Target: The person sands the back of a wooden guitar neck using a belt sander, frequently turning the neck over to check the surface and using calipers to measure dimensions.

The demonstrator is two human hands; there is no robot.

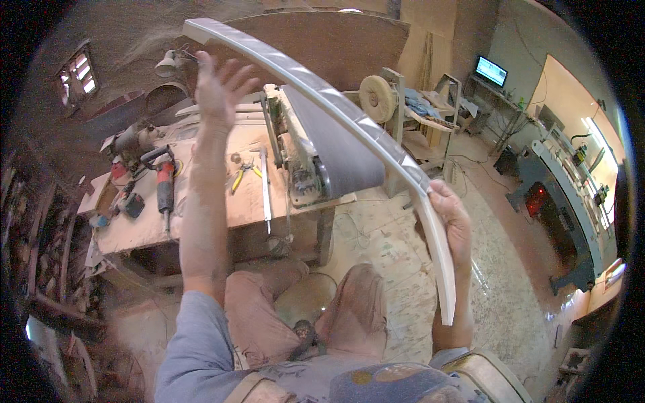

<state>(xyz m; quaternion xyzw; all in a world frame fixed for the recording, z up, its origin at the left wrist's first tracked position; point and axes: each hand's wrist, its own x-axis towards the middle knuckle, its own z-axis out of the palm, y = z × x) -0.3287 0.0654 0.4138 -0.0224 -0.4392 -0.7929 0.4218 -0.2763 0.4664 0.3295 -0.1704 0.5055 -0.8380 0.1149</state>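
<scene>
A long, curved strip (359,124) crosses the view from the upper left to the lower right, with a pale wood edge and a shiny, segmented face. Near its lower end, my right hand (453,218) is closed round it. My left hand (220,91) is raised just below the strip's far end, fingers spread and holding nothing. Beneath the strip's middle stands a belt sander (339,144) with a wide grey belt. On the dusty workbench (201,232), left of the sander, are yellow-handled pliers (237,180), a long metal caliper or rule (265,195) and a red-and-black power tool (165,181).
A cordless drill (127,201) rests on the bench's left side, below a clamp lamp (166,64). Beyond the sander, a round buffing wheel (377,99) is mounted by a wooden stand. At right are a lit monitor (491,70) and a large grey machine (561,201). Cables trail across the floor.
</scene>
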